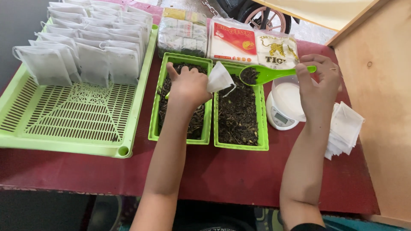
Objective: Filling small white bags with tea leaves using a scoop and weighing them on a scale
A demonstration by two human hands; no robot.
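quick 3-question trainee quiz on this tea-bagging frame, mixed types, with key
1. True or false: the green spoon in the right hand is empty.
2. What does the left hand hold? A) a small white filter bag B) a knife C) a red packet
3. Fill in: the filled white bags stand in rows at the far end of the large green slatted ____.

Key
1. False: its bowl carries dark loose tea, held above the right green tea tray.
2. A: the small white filter bag, held over the gap between the two tea trays, beside the spoon.
3. tray
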